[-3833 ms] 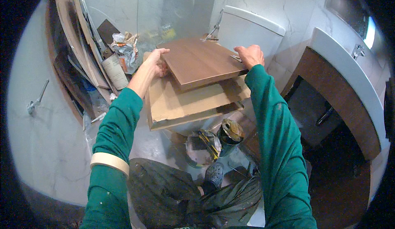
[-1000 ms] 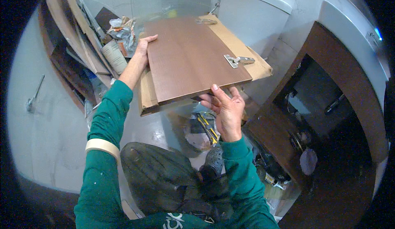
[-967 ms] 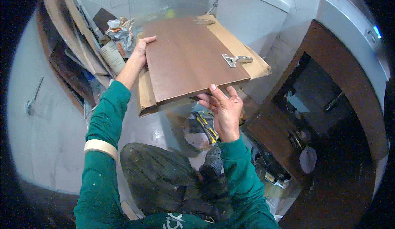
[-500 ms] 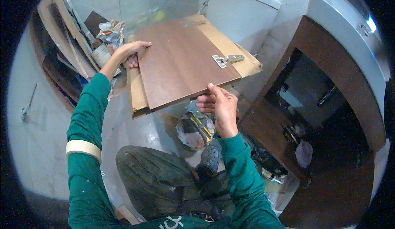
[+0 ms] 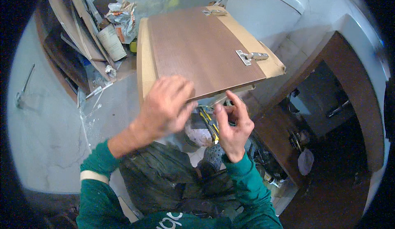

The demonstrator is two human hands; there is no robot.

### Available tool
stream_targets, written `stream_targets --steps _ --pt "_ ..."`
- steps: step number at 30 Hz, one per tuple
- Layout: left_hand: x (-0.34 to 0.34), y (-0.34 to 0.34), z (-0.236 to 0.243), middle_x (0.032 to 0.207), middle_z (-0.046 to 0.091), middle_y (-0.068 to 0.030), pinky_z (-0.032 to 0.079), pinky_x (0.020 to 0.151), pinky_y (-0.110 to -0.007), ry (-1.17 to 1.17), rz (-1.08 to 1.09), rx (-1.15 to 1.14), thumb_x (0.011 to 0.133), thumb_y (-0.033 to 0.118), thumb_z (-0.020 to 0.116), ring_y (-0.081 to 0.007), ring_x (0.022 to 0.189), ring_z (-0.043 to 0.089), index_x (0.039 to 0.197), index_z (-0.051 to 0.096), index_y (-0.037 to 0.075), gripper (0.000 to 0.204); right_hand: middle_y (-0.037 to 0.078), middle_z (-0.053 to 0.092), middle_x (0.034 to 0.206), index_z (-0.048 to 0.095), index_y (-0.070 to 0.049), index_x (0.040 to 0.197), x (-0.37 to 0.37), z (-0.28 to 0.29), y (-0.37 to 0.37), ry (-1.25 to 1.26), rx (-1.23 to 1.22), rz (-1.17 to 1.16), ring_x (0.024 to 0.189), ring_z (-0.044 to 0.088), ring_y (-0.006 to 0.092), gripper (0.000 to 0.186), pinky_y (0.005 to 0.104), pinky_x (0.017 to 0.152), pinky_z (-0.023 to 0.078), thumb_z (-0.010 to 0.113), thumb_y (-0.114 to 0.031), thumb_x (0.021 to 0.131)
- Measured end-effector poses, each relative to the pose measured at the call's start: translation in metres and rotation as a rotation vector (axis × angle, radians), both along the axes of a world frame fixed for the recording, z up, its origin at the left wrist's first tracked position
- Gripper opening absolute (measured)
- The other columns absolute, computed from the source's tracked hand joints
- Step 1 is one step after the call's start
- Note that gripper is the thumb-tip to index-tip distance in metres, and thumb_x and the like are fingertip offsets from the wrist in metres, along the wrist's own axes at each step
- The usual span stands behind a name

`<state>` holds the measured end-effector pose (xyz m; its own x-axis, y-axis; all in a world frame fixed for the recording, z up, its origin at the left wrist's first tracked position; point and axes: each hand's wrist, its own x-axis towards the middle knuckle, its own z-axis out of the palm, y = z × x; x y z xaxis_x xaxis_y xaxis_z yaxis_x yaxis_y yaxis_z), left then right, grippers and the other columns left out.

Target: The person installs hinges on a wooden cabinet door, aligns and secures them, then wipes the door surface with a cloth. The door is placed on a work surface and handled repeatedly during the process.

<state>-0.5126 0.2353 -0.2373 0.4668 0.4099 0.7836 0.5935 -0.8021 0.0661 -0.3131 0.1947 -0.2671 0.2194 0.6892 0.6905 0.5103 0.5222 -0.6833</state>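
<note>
A brown cabinet door lies flat on a sheet of cardboard, with a metal hinge near its right edge and a second hinge at the far corner. My left hand, blurred by motion, hovers at the door's near left corner, thumb apart from the fingers and nothing visible in it. By the near edge, my right hand has its index finger and thumb apart and its other fingers bent; it appears to hold nothing. A roll of masking tape circles my left forearm.
Below the door stands a round bucket with a yellow and black tool in it. A dark brown cabinet frame is at the right. Leaning boards and a crumpled bag occupy the far left.
My left hand has left the door's left edge and moved nearer to me. My right hand has come off the near edge. The door now lies flatter on the cardboard, showing both hinges clearly.
</note>
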Motion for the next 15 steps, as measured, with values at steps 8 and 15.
stream_targets --steps 8,15 --pt "-0.017 -0.005 -0.038 0.104 0.064 -0.0137 0.048 0.087 -0.046 -0.123 0.029 0.326 0.069 0.004 0.078 -0.0320 0.097 0.062 0.104 0.067 0.002 0.037 0.011 0.068 0.084 0.053 -0.016 0.137 0.041 -0.007 0.018 -0.583 0.114 -0.050 0.064 0.066 0.0243 0.062 0.0350 0.058 0.053 0.070 -0.004 0.078" --pt "-0.030 -0.009 -0.064 0.098 0.066 -0.0084 0.046 0.087 -0.040 -0.234 0.067 0.406 0.072 0.005 0.074 -0.0235 0.093 0.065 0.097 0.071 0.003 0.024 0.014 0.068 0.113 0.048 -0.008 0.140 0.039 -0.002 0.008 -0.499 -0.078 -0.169 0.080 0.071 0.0233 0.066 0.0328 0.067 0.057 0.069 0.002 0.078"
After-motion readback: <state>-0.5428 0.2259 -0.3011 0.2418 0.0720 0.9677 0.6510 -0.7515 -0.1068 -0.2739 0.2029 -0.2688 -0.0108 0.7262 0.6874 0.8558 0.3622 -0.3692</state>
